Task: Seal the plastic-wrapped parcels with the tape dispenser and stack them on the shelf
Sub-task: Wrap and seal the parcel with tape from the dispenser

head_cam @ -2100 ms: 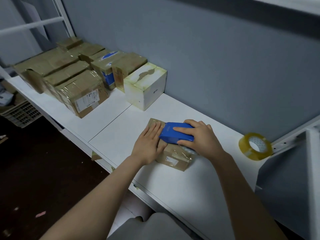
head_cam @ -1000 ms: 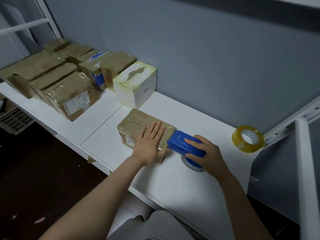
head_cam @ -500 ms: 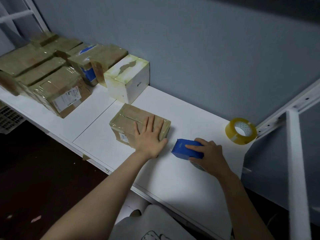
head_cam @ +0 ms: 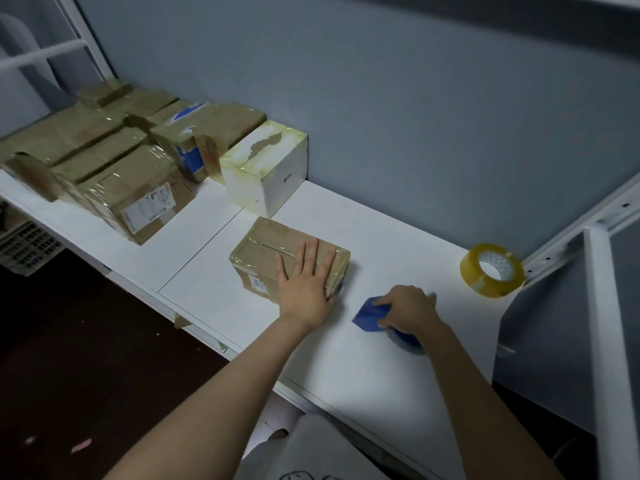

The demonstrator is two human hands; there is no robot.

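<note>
Gripping the blue tape dispenser (head_cam: 369, 315) right of centre, the right hand (head_cam: 407, 308) curls over it, seemingly resting on the white shelf (head_cam: 381, 237). Just left, the left hand (head_cam: 306, 284) lies flat, fingers spread, atop a wrapped parcel (head_cam: 266, 251). Farther back: a tape roll (head_cam: 491, 270) at right, other parcels (head_cam: 114, 157) upper left.

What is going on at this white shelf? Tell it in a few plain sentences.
A person is packing parcels. The left hand rests flat on a plastic-wrapped brown parcel on the shelf. The right hand grips the blue tape dispenser, down at the shelf beside that parcel and apart from it. More wrapped parcels and a white box stand along the wall to the left. A spare tape roll lies to the right.
</note>
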